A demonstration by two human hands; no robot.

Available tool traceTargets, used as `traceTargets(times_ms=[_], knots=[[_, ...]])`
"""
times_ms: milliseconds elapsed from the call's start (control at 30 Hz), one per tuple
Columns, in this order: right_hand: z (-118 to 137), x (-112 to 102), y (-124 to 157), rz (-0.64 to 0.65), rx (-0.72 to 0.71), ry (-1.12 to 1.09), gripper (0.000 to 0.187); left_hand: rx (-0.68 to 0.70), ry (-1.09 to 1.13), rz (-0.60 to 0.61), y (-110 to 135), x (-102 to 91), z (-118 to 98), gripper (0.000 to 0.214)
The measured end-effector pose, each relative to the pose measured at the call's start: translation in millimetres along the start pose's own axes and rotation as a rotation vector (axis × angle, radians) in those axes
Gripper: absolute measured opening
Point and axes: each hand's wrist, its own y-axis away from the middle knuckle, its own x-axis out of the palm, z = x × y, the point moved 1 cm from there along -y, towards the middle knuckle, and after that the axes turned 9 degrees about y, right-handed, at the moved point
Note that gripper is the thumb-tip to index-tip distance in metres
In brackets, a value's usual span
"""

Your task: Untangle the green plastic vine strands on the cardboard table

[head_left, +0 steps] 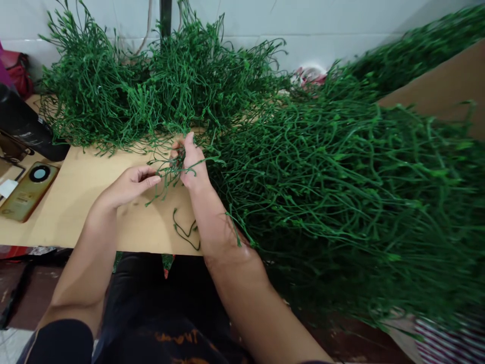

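My right hand [194,163] is closed around a small bunch of thin green plastic-looking stems [172,167] with little branched tips, its thumb pointing up. On the left of that bunch, my left hand [131,186] has its thumb and fingers drawn together at the stem ends; the exact contact is hard to make out. Both hands are over a tan board [87,202]. One loose stem [184,232] lies on the board near my right forearm. A huge heap of similar stems [341,187] spreads out beside my right arm.
More bushy stems [113,96] stand along the back by the white wall [333,25]. A phone [30,189] and a black bottle [30,124] lie at the left. A brown cardboard panel [439,86] rises at the right, and striped cloth [450,338] shows below the heap.
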Motion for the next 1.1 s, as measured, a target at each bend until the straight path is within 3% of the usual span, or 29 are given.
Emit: traceTargets(times_ms=[267, 433, 533, 767, 900, 967, 1100], knots=[[-9, 0, -6, 0.059, -0.004, 0.088, 0.06, -0.055, -0.209, 0.059, 20, 8.6, 6, 0.035], [-10, 7, -2, -0.038, 0.03, 0.047, 0.061, -0.02, -0.362, -0.04, 28, 10.7, 15, 0.027], [-11, 10, -1, -0.042, 0.031, 0.047, 0.059, 0.011, -0.428, -0.041, 35, 17.9, 17, 0.027], [-9, 10, 6, -0.069, 0.094, 0.186, 0.051, 0.098, -0.468, -0.085, 48, 48.7, 16, 0.022], [-13, 10, 6, -0.109, 0.061, 0.277, 0.048, 0.079, -0.41, -0.157, 60, 52.6, 13, 0.025], [-14, 8, 2, -0.134, 0.058, 0.273, 0.047, 0.08, -0.359, -0.113, 74, 51.7, 9, 0.026], [-13, 1, -8, -0.219, 0.119, 0.196, 0.045, 0.148, -0.287, 0.127, 115, 44.2, -1, 0.029]])
